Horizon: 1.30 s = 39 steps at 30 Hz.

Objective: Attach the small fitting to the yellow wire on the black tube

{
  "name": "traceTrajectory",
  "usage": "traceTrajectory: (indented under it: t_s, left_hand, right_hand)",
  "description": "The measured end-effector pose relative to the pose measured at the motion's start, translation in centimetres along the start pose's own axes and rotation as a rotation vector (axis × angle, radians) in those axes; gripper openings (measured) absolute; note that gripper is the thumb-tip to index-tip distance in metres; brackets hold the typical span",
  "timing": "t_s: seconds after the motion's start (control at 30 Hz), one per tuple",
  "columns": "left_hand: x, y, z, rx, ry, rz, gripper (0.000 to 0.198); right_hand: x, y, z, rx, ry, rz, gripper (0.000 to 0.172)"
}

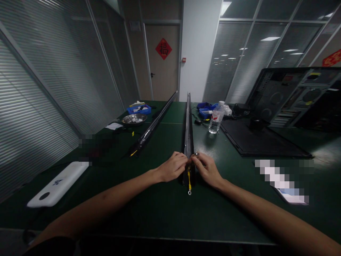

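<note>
A long dark channel-shaped strip (188,135) runs away from me across the green table, its near end between my hands. My left hand (174,167) is closed, with its fingertips over the strip's left edge. Opposite it, my right hand (207,169) is closed too, thumb and fingers pinched together over the right edge. What lies between the fingertips is mostly hidden. A small shiny round piece (196,154) shows at my right index finger. Out of the strip's near end hangs a short yellow wire (189,181) with a ring terminal (189,192).
Another long dark strip (153,126) lies to the left. Beyond are a metal bowl (134,119) and blue trays (139,108). A water bottle (216,119), a black panel (262,138) and an open computer case (290,94) stand right. A white elongated object (60,185) lies near left.
</note>
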<state>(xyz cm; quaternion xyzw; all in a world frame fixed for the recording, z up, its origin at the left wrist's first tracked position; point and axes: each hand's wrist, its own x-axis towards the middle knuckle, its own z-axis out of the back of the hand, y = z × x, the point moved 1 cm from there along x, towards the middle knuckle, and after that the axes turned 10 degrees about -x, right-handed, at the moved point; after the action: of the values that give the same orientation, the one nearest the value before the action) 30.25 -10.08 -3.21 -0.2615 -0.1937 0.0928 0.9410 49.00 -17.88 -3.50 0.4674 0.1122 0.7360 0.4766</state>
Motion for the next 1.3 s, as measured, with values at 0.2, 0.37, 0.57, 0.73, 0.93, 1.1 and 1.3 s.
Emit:
traceTrajectory:
  t_s: [0.2, 0.37, 0.57, 0.73, 0.93, 1.1, 1.3]
  left_hand:
    - [-0.02, 0.12, -0.10, 0.014, -0.002, -0.006, 0.018]
    - [0.00, -0.02, -0.02, 0.016, 0.003, -0.007, 0.018]
    - [-0.04, -0.04, -0.04, 0.001, 0.002, 0.012, 0.018]
    - [-0.04, -0.04, -0.03, 0.003, 0.007, 0.007, 0.018]
    - [0.04, -0.18, 0.08, 0.010, 0.010, -0.001, 0.017]
    - [0.03, -0.02, -0.03, 0.013, 0.014, 0.006, 0.019]
    - [0.05, 0.15, -0.19, 0.025, 0.001, 0.000, 0.016]
  right_hand:
    - [-0.01, -0.35, -0.06, 0.012, 0.035, 0.050, 0.029]
    - [-0.08, -0.26, 0.01, 0.022, 0.006, 0.020, 0.028]
    - [0.02, -0.36, 0.00, 0.007, 0.028, 0.035, 0.028]
    - [0.00, -0.44, 0.08, 0.036, 0.048, 0.044, 0.028]
    - [-0.03, -0.10, 0.03, -0.008, 0.013, 0.025, 0.027]
    - [0.04, -0.35, 0.03, 0.018, 0.036, 0.043, 0.027]
    - [-0.01, -0.14, 0.13, 0.023, 0.015, 0.038, 0.027]
